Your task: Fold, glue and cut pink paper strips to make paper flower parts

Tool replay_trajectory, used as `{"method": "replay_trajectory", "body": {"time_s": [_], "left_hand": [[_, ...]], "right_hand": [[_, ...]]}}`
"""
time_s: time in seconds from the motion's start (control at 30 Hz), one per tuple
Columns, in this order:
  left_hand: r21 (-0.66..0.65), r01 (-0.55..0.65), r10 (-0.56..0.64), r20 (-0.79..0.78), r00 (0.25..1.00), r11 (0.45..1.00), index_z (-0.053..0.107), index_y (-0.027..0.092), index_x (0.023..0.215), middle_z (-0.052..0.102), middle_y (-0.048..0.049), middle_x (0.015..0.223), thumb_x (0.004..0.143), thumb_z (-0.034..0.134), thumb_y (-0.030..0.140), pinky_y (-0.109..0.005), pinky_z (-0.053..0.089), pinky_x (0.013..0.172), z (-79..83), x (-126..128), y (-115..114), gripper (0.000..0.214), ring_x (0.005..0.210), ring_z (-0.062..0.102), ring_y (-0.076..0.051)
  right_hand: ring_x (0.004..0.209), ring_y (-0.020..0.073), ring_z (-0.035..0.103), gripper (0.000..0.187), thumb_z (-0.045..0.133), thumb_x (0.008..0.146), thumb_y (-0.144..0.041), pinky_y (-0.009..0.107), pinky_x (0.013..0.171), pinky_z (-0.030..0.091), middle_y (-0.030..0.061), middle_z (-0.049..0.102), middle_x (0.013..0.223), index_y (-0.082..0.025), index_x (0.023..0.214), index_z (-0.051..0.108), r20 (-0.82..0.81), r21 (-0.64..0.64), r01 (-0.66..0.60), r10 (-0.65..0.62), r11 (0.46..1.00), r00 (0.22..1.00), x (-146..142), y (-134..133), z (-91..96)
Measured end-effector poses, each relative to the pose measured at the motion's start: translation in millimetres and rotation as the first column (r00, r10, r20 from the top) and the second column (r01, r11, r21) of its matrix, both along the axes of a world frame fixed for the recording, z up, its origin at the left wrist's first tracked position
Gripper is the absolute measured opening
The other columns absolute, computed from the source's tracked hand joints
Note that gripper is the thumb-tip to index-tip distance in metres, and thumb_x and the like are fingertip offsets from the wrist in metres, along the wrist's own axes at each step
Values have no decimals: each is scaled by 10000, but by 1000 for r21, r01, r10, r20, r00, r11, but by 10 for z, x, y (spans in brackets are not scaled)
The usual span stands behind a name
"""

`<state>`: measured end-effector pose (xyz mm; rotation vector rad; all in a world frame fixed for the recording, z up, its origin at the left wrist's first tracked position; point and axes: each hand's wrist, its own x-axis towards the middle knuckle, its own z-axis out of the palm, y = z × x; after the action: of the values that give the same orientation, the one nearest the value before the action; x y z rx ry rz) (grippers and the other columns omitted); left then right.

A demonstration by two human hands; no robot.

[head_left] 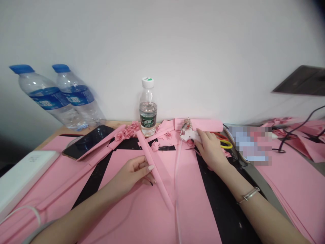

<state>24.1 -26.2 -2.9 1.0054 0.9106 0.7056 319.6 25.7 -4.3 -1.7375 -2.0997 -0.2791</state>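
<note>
My left hand (138, 171) is closed around a rolled pink paper tube (156, 171), thumb on top, above the middle of the table. The tube slants from near the small bottle down towards me. My right hand (210, 149) is closed on the handle of a white glue gun (187, 135); some of its fingers are hidden. Brownish residue covers the gun's nozzle end. A pale, thin strip (177, 176) runs from the gun towards me; I cannot tell whether it is a cord. Under the tube lies a large pink paper sheet (188, 196).
Pink paper roses (127, 131) lie along the back near a small water bottle (148, 117). Two larger bottles (48, 98) lean on the wall. A dark phone (88, 142), a white box-like device (27, 179), yellow-handled scissors (225, 145) and more pink paper (291, 189) surround the hands.
</note>
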Motion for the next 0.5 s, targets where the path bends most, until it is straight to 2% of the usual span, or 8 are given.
{"method": "replay_trajectory", "body": {"time_s": [0.1, 0.17, 0.23, 0.33, 0.4, 0.5], "left_hand": [[3, 3, -3, 2, 1000, 1000, 620, 152, 863, 671, -16, 711, 785, 749, 434, -267, 528, 627, -11, -6, 3, 320, 656, 660, -154], [7, 8, -8, 14, 1000, 1000, 617, 151, 876, 673, -16, 720, 786, 749, 435, -268, 531, 630, -27, -8, 6, 326, 657, 661, -153], [6, 15, -15, 34, 999, 1000, 611, 150, 895, 673, -12, 720, 781, 751, 447, -266, 536, 631, -45, -5, 9, 347, 652, 663, -149], [5, 28, -28, 58, 998, 1000, 596, 152, 927, 677, -10, 709, 777, 746, 478, -262, 541, 623, -57, 8, 7, 389, 641, 667, -146], [6, 33, -34, 63, 997, 999, 579, 157, 928, 683, -12, 694, 777, 738, 503, -261, 542, 613, -49, 18, 2, 409, 623, 668, -147], [-5, 29, -28, 73, 997, 1000, 557, 169, 943, 686, -9, 668, 777, 726, 527, -252, 535, 589, -29, 26, -8, 428, 586, 665, -144]], "right_hand": [[1003, 311, 620, 434, 456, 920, -296, 412, 824, 481, 195, 677, 1089, -75, 1278, 562, -114, -9, -9, 8, 1000, 993, 209, 31, 172], [856, 276, 662, 364, 469, 896, -289, 361, 710, 482, 159, 716, 961, -105, 1157, 644, -145, -49, 108, -114, 993, 983, 439, 57, 311], [739, 256, 664, 290, 492, 867, -292, 321, 607, 434, 119, 730, 833, -146, 1004, 703, -27, -185, 167, -175, 968, 984, 670, 88, 418], [585, 207, 621, 253, 589, 815, -385, 278, 528, 365, 56, 711, 691, -189, 889, 731, 103, -352, 145, -116, 925, 988, 892, 151, 476], [571, 189, 605, 214, 612, 793, -357, 265, 526, 345, 43, 708, 687, -195, 866, 729, 177, -409, 131, -63, 903, 982, 940, 205, 472], [620, 198, 603, 143, 633, 719, -208, 267, 542, 327, 72, 719, 744, -175, 827, 719, 251, -423, 129, -20, 897, 968, 928, 279, 508]]}}
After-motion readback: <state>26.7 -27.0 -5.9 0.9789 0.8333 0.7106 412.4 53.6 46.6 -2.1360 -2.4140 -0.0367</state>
